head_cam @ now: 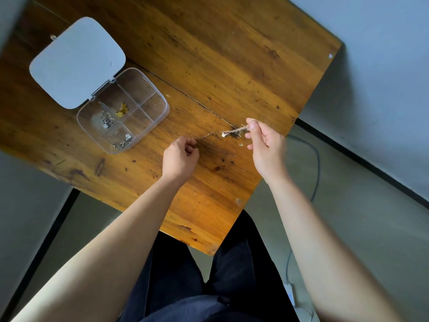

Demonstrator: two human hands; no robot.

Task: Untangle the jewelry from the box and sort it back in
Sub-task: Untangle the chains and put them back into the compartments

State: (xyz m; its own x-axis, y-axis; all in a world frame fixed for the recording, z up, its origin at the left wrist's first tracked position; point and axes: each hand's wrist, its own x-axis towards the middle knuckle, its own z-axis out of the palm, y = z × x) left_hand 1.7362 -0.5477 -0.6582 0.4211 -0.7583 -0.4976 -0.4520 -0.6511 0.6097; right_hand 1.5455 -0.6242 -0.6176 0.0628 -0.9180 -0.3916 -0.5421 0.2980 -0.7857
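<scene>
A thin gold chain (210, 135) with a small pendant (224, 134) is stretched above the table between both hands. My left hand (180, 158) pinches its left end with curled fingers. My right hand (264, 141) pinches the other end between thumb and forefinger. The clear plastic box (160, 98) stands open at the left, its grey lid (76, 61) folded back. Its compartments hold a silver chain (107, 119), a small gold piece (121, 110) and another silver chain (123, 141).
The wooden table (209, 54) has a dark crack running diagonally under the chain. Its near corner ends above my dark trousers (185, 287). A cable (315, 173) lies on the floor at the right.
</scene>
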